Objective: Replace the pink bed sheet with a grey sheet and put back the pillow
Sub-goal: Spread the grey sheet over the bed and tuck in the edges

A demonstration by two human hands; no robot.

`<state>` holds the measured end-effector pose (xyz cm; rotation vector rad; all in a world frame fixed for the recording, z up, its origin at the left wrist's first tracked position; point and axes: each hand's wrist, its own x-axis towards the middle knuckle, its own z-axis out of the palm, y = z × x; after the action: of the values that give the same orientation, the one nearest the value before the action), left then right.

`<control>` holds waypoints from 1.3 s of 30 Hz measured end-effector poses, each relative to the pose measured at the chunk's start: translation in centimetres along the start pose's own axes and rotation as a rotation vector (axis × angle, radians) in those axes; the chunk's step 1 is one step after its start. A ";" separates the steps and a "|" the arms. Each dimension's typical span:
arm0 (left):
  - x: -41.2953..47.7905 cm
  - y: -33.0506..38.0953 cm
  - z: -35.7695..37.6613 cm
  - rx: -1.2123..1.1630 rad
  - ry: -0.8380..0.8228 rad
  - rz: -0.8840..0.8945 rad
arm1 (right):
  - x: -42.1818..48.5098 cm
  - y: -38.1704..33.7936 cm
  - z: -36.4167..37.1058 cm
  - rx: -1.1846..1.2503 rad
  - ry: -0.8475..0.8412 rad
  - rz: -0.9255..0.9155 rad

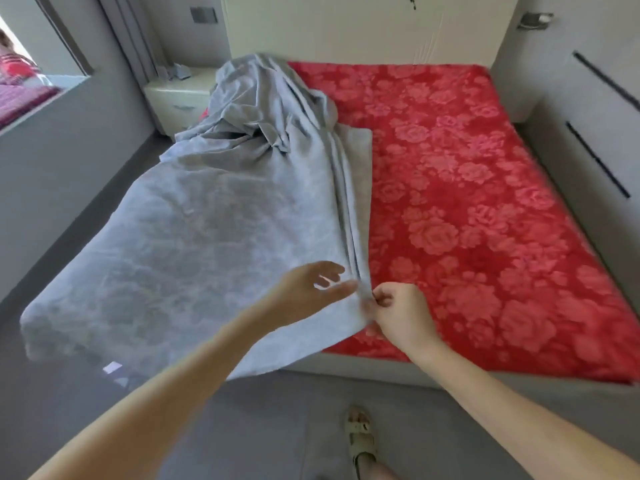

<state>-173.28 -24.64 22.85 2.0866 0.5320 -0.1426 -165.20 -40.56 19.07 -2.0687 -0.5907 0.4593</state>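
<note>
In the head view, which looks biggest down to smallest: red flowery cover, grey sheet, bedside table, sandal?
Red flowery cover and grey sheet look about alike, unranked; then bedside table; smallest, sandal, though nearer the camera.

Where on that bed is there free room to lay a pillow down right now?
The right half: bare red floral cover between the grey sheet, the headboard and the cabinet. The left half is crowded: the sheet lies heaped toward the nightstand. At the foot, the right hand pinches its edge, the left hand open beside it.
</note>
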 end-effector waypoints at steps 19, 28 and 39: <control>8.1 5.0 1.5 -0.311 -0.058 -0.262 | 14.4 3.5 -3.5 0.334 -0.108 0.453; 7.9 6.1 -1.8 -0.533 -0.063 -0.311 | 26.7 3.5 -2.7 0.864 -0.354 1.074; 14.6 1.6 -1.6 0.521 0.161 -0.480 | 26.3 4.7 -9.9 -0.098 0.268 -0.088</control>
<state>-159.67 -19.43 20.52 2.4422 1.1945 -0.4304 -137.37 -34.42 17.74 -2.1417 -0.5495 0.1004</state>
